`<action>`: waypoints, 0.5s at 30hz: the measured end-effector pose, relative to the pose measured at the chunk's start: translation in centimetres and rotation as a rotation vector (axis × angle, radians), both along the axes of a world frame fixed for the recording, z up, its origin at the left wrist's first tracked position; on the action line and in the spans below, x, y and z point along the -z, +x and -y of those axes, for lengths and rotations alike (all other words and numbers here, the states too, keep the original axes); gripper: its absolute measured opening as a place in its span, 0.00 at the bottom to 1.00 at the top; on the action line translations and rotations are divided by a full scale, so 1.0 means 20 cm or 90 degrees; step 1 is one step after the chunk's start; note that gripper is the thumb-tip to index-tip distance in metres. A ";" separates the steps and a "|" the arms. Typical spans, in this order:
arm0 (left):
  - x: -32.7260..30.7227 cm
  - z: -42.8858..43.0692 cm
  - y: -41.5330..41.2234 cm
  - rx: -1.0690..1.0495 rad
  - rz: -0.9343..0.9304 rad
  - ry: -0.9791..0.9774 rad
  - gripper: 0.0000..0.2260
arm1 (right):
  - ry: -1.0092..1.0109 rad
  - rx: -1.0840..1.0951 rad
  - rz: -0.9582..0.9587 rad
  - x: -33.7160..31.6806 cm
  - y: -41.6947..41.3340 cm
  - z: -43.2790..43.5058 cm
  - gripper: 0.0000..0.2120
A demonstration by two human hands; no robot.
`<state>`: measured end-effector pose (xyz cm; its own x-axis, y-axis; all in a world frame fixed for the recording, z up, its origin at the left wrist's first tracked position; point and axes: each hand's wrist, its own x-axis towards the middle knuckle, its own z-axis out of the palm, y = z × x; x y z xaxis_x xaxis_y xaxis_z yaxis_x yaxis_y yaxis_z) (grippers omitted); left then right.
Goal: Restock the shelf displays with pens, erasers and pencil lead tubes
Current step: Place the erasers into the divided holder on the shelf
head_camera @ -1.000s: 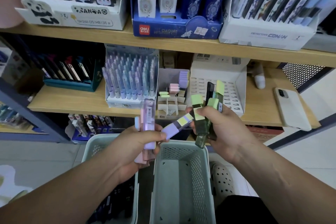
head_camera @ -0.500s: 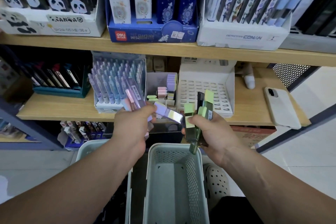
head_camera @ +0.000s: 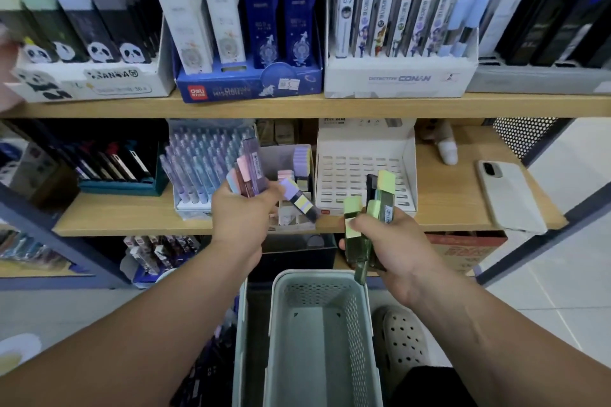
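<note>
Currently left hand (head_camera: 243, 218) clenched round bunch of pink and purple lead tubes (head_camera: 252, 172), one purple-yellow tube (head_camera: 299, 200) sticking out sideways over small divided box (head_camera: 291, 155) at middle shelf (head_camera: 132, 215) front edge. Right hand (head_camera: 386, 238) grasps green lead tubes (head_camera: 363, 235) before white slotted display (head_camera: 357, 168). Grey basket (head_camera: 317, 340) below hands. Phone (head_camera: 509, 195) near shelf's right end.

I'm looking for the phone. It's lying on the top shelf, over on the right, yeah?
Not quite. The head view shows the phone lying over on the right, but not on the top shelf: it is on the shelf below.
</note>
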<state>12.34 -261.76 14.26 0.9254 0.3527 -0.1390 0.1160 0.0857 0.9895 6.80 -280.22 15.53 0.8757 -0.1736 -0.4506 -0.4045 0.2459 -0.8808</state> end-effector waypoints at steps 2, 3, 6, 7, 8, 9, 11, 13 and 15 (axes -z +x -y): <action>-0.01 -0.01 0.02 0.005 0.006 0.002 0.07 | -0.017 -0.007 0.012 -0.01 0.00 0.00 0.11; -0.02 -0.02 0.04 0.006 0.014 -0.008 0.07 | -0.023 -0.013 0.018 -0.01 0.01 0.00 0.12; -0.03 -0.02 0.09 -0.014 0.023 -0.043 0.08 | -0.011 -0.032 0.036 -0.03 0.02 -0.01 0.10; -0.03 -0.01 0.11 -0.026 0.020 -0.050 0.08 | -0.007 -0.036 0.041 -0.03 0.02 -0.02 0.09; -0.04 -0.01 0.12 -0.036 0.016 -0.058 0.08 | -0.009 -0.042 0.045 -0.04 0.02 -0.02 0.09; -0.04 0.00 0.13 -0.042 0.008 -0.065 0.09 | -0.019 -0.049 0.048 -0.03 0.02 -0.02 0.10; -0.04 -0.01 0.14 -0.050 -0.003 -0.082 0.11 | -0.044 -0.057 0.049 -0.02 0.02 -0.03 0.10; -0.03 -0.02 0.15 -0.050 -0.010 -0.098 0.10 | -0.055 -0.059 0.048 0.00 0.01 -0.03 0.10; -0.03 -0.03 0.14 -0.048 -0.012 -0.119 0.10 | -0.058 -0.064 0.044 0.00 0.00 -0.03 0.10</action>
